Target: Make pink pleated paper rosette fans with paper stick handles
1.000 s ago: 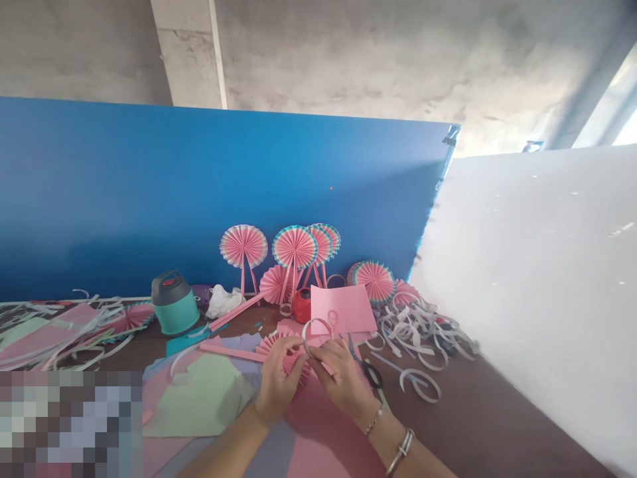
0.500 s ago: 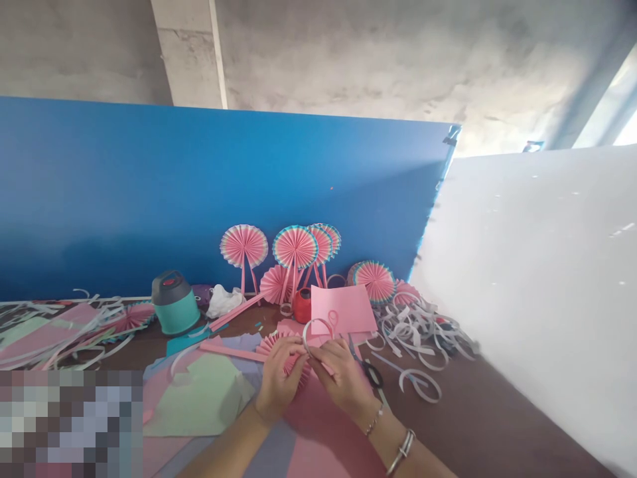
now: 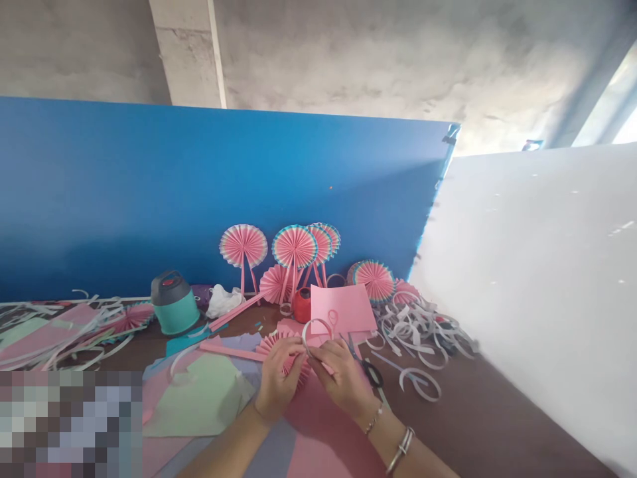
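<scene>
A thin white paper strip curls up in a loop between my two hands. My left hand pinches it with thumb and forefinger at its lower end. Close beside it, fingertips almost touching, my right hand has its fingers closed on the same strip. Partly hidden behind and under my hands lies a pleated pink paper fan with a long pink stick reaching left. Black-handled scissors lie just right of my right hand.
Pink round fans stand against the blue panel. A teal and grey container, a red object and a pink sheet are behind my hands. Curled white strips pile at right; green sheets lie at left.
</scene>
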A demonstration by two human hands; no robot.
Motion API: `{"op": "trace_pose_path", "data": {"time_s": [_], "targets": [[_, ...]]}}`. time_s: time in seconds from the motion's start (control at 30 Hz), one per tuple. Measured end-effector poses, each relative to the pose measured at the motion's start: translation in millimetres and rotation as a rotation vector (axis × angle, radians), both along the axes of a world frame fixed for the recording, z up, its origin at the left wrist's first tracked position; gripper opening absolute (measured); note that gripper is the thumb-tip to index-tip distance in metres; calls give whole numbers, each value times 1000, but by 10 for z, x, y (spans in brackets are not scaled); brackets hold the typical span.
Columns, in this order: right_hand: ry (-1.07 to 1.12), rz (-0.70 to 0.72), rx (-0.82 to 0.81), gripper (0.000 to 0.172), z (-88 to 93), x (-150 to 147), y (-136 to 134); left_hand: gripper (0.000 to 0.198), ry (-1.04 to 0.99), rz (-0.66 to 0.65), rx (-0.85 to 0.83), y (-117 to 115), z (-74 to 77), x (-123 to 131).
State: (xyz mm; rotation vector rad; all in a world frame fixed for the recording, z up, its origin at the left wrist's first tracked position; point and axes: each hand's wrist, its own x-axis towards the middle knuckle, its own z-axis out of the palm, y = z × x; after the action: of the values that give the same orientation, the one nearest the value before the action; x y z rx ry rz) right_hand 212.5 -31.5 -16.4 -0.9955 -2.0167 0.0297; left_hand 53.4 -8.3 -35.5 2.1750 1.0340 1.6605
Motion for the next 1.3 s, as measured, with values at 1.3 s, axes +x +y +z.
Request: {"op": "trace_pose_path", "data": {"time_s": [1.3], "targets": [[339,-211,-228,22,36,77,164,17,83,91,18,127,-166,0]]}}
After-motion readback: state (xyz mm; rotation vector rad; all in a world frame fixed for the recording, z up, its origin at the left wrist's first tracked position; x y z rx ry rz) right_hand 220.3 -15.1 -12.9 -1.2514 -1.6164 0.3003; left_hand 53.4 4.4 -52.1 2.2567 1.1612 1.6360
